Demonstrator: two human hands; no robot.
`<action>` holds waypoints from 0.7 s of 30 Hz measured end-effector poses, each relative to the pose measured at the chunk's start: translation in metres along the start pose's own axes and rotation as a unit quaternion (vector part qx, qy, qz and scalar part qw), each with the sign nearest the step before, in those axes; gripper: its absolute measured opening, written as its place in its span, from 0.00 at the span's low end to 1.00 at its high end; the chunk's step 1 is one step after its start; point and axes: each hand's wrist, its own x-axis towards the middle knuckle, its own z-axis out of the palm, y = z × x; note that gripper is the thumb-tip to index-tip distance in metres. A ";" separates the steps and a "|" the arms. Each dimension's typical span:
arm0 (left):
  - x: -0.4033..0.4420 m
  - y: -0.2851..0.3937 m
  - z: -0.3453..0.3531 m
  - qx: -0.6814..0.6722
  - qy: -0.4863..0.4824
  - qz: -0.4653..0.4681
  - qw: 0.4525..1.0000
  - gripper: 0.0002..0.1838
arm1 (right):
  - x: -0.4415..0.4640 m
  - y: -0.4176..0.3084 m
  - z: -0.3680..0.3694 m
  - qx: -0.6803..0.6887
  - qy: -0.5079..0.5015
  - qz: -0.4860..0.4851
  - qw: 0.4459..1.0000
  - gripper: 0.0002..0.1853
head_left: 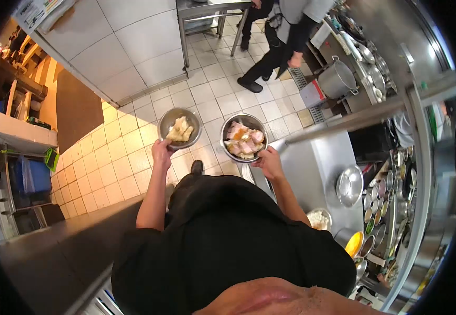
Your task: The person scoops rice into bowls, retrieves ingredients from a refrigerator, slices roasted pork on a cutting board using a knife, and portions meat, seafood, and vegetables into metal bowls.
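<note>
My left hand (163, 153) grips the rim of a metal bowl (166, 114), its fingers partly hidden under the edge. Pale yellowish pieces of food (179, 129) lie inside that bowl. To the right, my right hand (270, 162) is closed on a second metal bowl (224, 147), at its lower right edge. This one carries pale pink slices that look like meat (249, 140), with a small orange patch on them. Both bowls are held apart from each other, above the tiled floor.
A steel counter (312, 168) at my right bears an empty metal bowl (349, 186), a bowl of white food (319, 219) and a pot of yellow liquid (353, 243). Ahead, a person in dark trousers (270, 58) stands near a large pot (337, 79). A steel table (212, 7) is farther back.
</note>
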 end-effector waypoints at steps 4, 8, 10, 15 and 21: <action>0.120 0.049 0.061 0.022 -0.069 0.008 0.997 0.07 | 0.066 -0.032 0.020 0.018 0.077 0.018 0.997 0.12; 0.205 0.112 0.151 0.005 -0.090 0.027 0.996 0.07 | 0.125 -0.076 0.038 0.043 0.108 -0.002 0.993 0.12; 0.247 0.135 0.190 -0.016 -0.074 0.034 0.997 0.04 | 0.172 -0.087 0.034 0.056 0.101 0.003 0.993 0.13; 0.368 0.157 0.252 -0.014 -0.051 0.038 0.998 0.07 | 0.323 -0.136 0.045 0.033 0.135 0.000 0.990 0.13; 0.451 0.202 0.328 -0.023 -0.022 0.008 0.999 0.08 | 0.480 -0.232 0.110 0.045 0.092 -0.039 0.994 0.09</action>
